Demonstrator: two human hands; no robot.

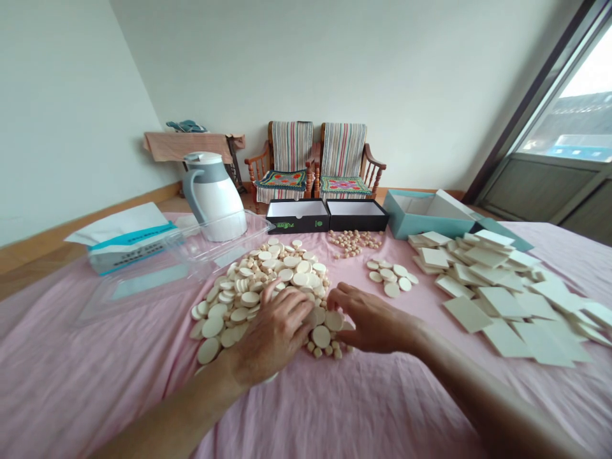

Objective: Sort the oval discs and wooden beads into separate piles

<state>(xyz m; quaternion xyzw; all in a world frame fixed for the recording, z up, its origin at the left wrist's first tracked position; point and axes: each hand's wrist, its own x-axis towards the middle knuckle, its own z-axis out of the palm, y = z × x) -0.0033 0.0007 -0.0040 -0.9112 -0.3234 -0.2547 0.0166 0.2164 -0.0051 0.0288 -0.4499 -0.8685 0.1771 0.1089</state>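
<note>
A mixed pile of round wooden discs (250,299) and small wooden cubes (317,352) lies in front of me. My left hand (277,322) rests palm down on the middle of the pile, fingers apart and touching the discs. My right hand (370,317) is at the pile's right edge, fingers bent and thumb apart. A pale disc (334,320) lies by the gap between its thumb and forefinger; no firm grip shows. Beyond the right hand are a small group of discs (391,289) and a separate group of cubes (354,242).
Square wooden tiles (502,302) are heaped at the right. Behind stand two black boxes (299,223) and a teal box (430,225). To the left are a white-grey jug (217,204), a clear plastic container (143,287) and a tissue pack (131,245). Pink cloth (306,414) covers the surface.
</note>
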